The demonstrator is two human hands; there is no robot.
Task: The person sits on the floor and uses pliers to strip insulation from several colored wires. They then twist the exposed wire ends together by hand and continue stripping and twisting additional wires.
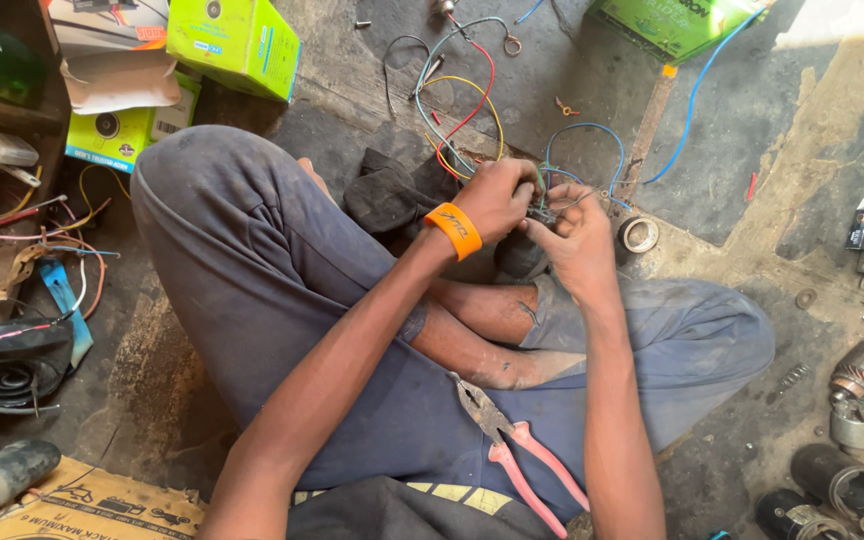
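I sit cross-legged on a concrete floor. My left hand (497, 197), with an orange wristband (454, 230) on the wrist, and my right hand (574, 235) meet over a small dark electrical part (542, 212). Both pinch it, and thin wires sprout from it. A bundle of red, yellow, blue and grey wires (457, 110) runs away from the part across the floor. Pink-handled pliers (512, 450) lie on my lap, untouched. A roll of tape (639, 234) sits on the floor just right of my right hand.
Green cardboard boxes (235, 42) stand at the upper left and another green box (677, 22) at the top right. Motor armatures and cylindrical metal parts (857, 385) lie at the right. Loose wires and dark parts (22, 290) clutter the left. A dark cloth (384, 190) lies by my knee.
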